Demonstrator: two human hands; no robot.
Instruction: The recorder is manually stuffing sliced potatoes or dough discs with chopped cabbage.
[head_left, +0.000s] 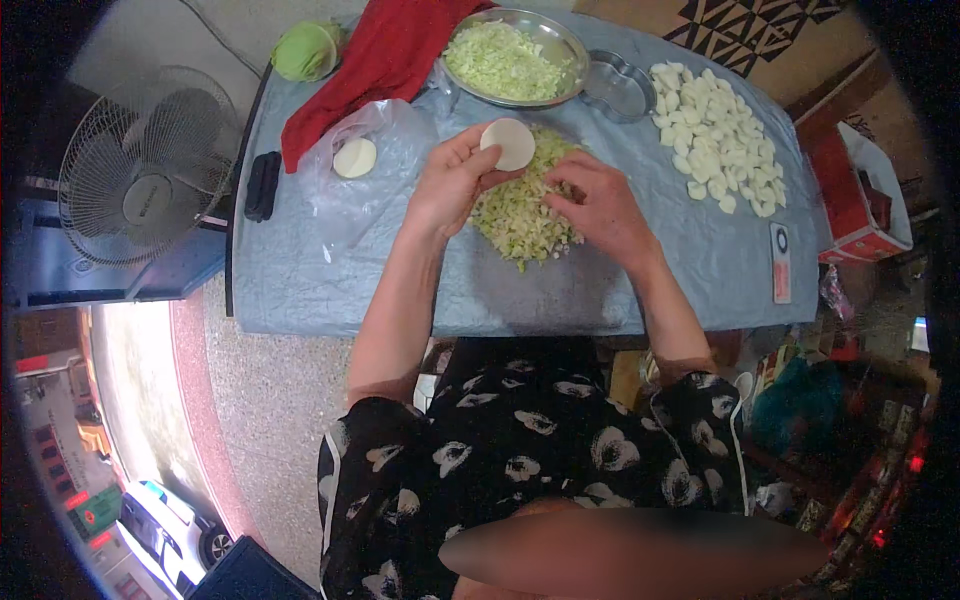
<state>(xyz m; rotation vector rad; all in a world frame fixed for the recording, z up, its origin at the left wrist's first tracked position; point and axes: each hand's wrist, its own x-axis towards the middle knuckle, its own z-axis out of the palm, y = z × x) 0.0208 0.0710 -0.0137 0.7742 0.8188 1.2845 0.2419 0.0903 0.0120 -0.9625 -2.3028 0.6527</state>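
In my left hand (457, 176) a round white dough wrapper (508, 145) is held up between thumb and fingers. My right hand (604, 206) reaches into a heap of chopped pale-green cabbage (517, 225), fingers bent; whether they pinch any of it is hidden. The heap lies in front of me, partly below the wrapper. More round wrappers (355, 158) rest in a clear plastic bag (375, 206) to the left. Many small folded white dumplings (716, 142) are spread at the right. Chopped cabbage (502, 60) also fills part of a steel bowl (574, 45) at the back.
A blue-grey cover (300, 292) drapes the table. On it are a scalloped metal tin (619, 86), a red cloth (375, 60), a cabbage head (306, 51), a black object (262, 186) and a printed card (781, 262). A fan (146, 169) stands left, a red-and-white box (862, 232) right.
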